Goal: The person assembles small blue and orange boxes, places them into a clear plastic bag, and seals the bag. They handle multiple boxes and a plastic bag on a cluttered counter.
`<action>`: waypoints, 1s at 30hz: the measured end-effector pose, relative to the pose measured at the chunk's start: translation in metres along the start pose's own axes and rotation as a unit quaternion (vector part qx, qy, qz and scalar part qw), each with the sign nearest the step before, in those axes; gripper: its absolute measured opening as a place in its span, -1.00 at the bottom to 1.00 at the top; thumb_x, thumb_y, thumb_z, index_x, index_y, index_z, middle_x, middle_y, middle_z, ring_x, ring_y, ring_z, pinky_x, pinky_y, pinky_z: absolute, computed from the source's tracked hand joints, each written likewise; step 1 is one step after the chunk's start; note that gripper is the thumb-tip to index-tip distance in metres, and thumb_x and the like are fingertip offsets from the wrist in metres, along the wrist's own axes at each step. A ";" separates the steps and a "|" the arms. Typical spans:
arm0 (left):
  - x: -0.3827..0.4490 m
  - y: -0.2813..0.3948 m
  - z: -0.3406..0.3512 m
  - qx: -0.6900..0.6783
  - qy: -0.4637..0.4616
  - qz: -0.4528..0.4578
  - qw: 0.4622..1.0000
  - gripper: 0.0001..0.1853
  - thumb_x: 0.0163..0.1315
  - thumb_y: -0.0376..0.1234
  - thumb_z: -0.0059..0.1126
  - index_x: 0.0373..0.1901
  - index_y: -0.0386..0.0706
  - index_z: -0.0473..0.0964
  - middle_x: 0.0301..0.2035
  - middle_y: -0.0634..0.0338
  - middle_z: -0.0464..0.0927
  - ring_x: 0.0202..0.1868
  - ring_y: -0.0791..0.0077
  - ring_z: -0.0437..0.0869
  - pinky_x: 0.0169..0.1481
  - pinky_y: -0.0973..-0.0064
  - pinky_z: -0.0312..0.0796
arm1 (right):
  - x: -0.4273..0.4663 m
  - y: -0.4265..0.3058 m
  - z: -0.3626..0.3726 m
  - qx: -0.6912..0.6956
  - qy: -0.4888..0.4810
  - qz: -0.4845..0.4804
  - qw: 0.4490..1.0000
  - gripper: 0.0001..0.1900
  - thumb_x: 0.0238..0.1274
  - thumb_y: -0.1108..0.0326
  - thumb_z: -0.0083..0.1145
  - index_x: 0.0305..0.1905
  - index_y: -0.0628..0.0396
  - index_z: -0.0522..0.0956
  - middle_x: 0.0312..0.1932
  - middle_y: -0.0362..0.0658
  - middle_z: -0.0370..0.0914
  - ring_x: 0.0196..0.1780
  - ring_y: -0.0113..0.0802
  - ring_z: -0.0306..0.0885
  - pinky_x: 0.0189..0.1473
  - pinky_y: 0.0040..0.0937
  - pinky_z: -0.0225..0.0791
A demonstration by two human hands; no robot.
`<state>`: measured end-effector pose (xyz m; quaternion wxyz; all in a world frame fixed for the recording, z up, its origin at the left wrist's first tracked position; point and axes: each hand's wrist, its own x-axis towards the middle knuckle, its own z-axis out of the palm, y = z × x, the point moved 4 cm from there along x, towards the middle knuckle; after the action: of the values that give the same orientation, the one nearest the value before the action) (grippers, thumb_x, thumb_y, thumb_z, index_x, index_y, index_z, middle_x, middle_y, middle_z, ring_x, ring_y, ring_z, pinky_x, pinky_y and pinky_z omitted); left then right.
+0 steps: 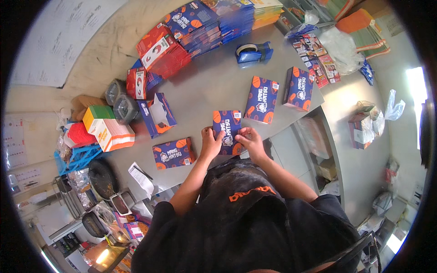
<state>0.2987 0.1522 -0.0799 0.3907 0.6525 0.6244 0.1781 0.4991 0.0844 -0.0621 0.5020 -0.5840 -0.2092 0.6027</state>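
Observation:
A blue and orange cardboard food box [226,123], printed with white writing and a mascot, is held before me at the front edge of the steel table [211,85]. My left hand [211,143] grips its left side, with the thumb across the printed face. At the opposite edge, my right hand [252,142] has its thumb and bent fingers against the box. Similar closed boxes lie nearby: one box [262,99] just beyond my right hand, another box [299,89] farther right, and a third box [173,153] left of my left hand. An open box [158,114] shows its white inside.
Stacks of flat red cartons [162,51] and blue cartons [194,25] line the table's back. A blue tape dispenser [253,53] stands before them. Left are black plastic containers [125,108], orange-and-white cartons [114,134] and a paper slip [140,178]. A second counter [362,177] is right.

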 end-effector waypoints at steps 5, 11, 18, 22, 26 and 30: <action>-0.030 0.006 -0.014 -0.254 -0.100 -0.078 0.959 -0.20 0.38 -0.07 0.47 0.34 -0.32 0.16 0.24 -0.07 0.44 0.32 0.20 0.50 0.42 0.19 0.41 | -0.023 0.002 -0.001 0.077 -0.021 0.039 0.996 -0.66 0.38 0.30 0.45 0.11 0.07 0.53 -0.05 -0.27 0.57 -0.03 -0.59 0.53 -0.13 -0.55 0.39; -0.056 0.027 -0.062 -0.500 -0.211 -0.178 0.821 -0.24 0.42 -0.23 0.41 0.48 -0.12 0.11 0.26 0.08 0.48 0.29 0.25 0.59 0.26 0.25 0.62 | -0.063 -0.069 0.002 0.072 -0.137 0.052 0.987 -0.76 0.66 0.20 0.12 0.13 0.14 0.57 0.04 -0.21 0.65 0.24 -0.30 0.61 0.34 -0.27 0.40; -0.065 0.034 -0.089 -0.577 -0.262 -0.160 0.757 -0.34 0.50 -0.30 0.22 0.51 -0.10 0.11 0.24 0.03 0.54 0.22 0.26 0.70 0.21 0.21 0.68 | -0.082 -0.152 0.034 -0.383 -0.240 -0.130 0.883 -0.74 0.51 0.16 0.23 -0.01 0.13 0.70 -0.03 -0.06 0.74 0.13 -0.16 0.69 0.18 -0.18 0.44; -0.066 0.044 -0.090 -0.613 -0.277 -0.133 0.728 -0.29 0.46 -0.34 0.25 0.52 -0.12 0.07 0.24 -0.03 0.53 0.20 0.22 0.72 0.19 0.19 0.70 | -0.085 -0.159 0.048 -0.428 -0.226 -0.171 0.858 -0.73 0.46 0.13 0.26 -0.03 0.10 0.72 -0.09 -0.03 0.73 0.06 -0.04 0.67 0.16 -0.10 0.35; -0.072 0.052 -0.095 -0.601 -0.262 -0.130 0.744 -0.39 0.55 -0.36 0.13 0.54 -0.09 0.13 0.22 0.06 0.58 0.18 0.27 0.74 0.18 0.25 0.71 | -0.094 -0.164 0.053 -0.509 -0.168 -0.220 0.815 -0.73 0.44 0.10 0.26 -0.07 0.07 0.74 -0.14 -0.06 0.74 0.02 0.00 0.66 0.16 0.02 0.24; -0.075 0.064 -0.099 -0.587 -0.253 -0.122 0.760 -0.35 0.53 -0.36 0.15 0.56 -0.10 0.09 0.25 0.04 0.55 0.19 0.25 0.72 0.19 0.24 0.71 | -0.092 -0.165 0.048 -0.489 -0.159 -0.125 0.849 -0.67 0.40 0.02 0.30 -0.12 0.08 0.78 -0.18 -0.06 0.76 -0.01 -0.01 0.69 0.18 0.06 0.24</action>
<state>0.2588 0.1150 0.0487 0.8590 0.2354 0.3509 0.2890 0.4977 0.0897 0.1322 0.1827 -0.6192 -0.6249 0.4389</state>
